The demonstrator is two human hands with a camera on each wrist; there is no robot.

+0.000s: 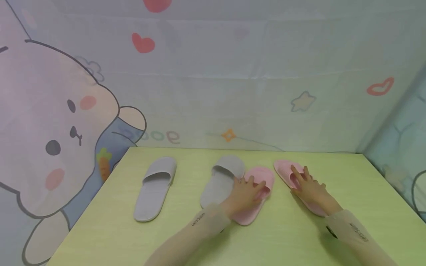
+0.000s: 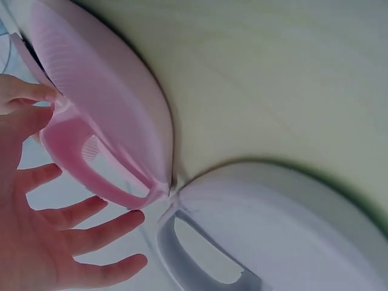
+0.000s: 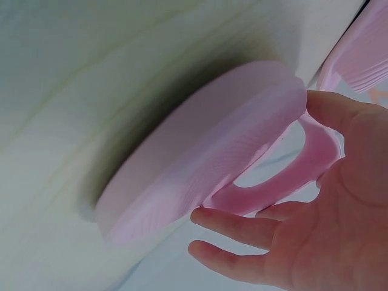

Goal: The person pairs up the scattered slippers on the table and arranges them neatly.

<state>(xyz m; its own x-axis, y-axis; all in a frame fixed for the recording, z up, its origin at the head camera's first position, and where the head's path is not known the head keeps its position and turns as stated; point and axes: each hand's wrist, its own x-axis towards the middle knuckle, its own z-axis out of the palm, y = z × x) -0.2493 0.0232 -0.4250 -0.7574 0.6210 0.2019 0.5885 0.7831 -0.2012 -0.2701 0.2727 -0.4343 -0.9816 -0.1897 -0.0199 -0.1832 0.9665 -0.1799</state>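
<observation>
My left hand lies over a pink slipper, fingers spread toward its strap. Seen from the left wrist, the thumb meets the side of that slipper, and the other fingers extend straight below the strap. My right hand reaches across the second pink slipper, which points up and left. In the right wrist view its thumb touches one end of this slipper's side, while loosely straight fingers stretch past the strap. A grey slipper stands against the left pink one, partly hidden by my left hand.
Another grey slipper lies apart at the left of the yellow-green table. Behind the table hangs a pale cloth printed with a cartoon animal, hearts and stars. A similar printed cloth borders the right side.
</observation>
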